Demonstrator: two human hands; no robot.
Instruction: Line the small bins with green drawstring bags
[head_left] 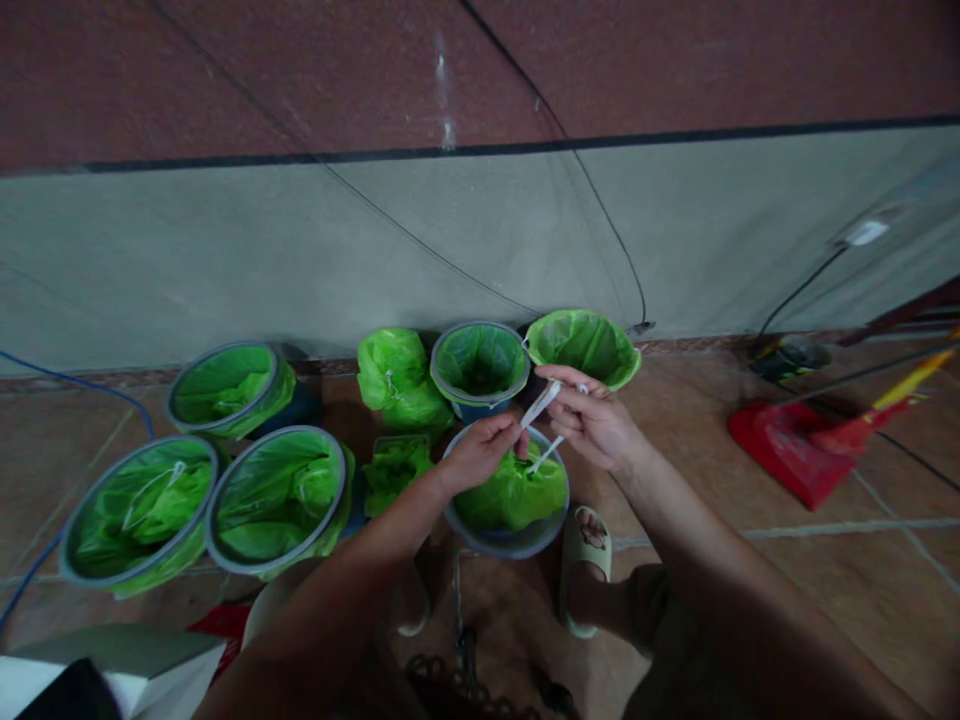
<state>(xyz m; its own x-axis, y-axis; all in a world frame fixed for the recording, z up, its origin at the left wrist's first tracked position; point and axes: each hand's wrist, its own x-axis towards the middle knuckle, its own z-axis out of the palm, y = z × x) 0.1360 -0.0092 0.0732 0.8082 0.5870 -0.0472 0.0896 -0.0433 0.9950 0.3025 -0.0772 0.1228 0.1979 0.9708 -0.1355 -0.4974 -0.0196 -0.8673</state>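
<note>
A green plastic trash bag [517, 495] bulges inside a grey-rimmed bin [504, 548] on the floor in front of me. Its white drawstring [541, 404] is pulled up above the bag and stretched between my hands. My left hand [486, 448] pinches the string at its left end, close over the bin. On the other side, my right hand [587, 415] has its fingers closed round a loop of the same string. One strand runs from the right hand down to the bag's gathered top.
Behind stand two lined bins [480, 375] [581, 345] and a tied green bag [401, 375]. Several lined bins [277, 500] are at the left. A red dustpan [787, 450] lies at the right. Cables [607, 210] hang along the wall; a blue hose [97, 380] crosses the left floor.
</note>
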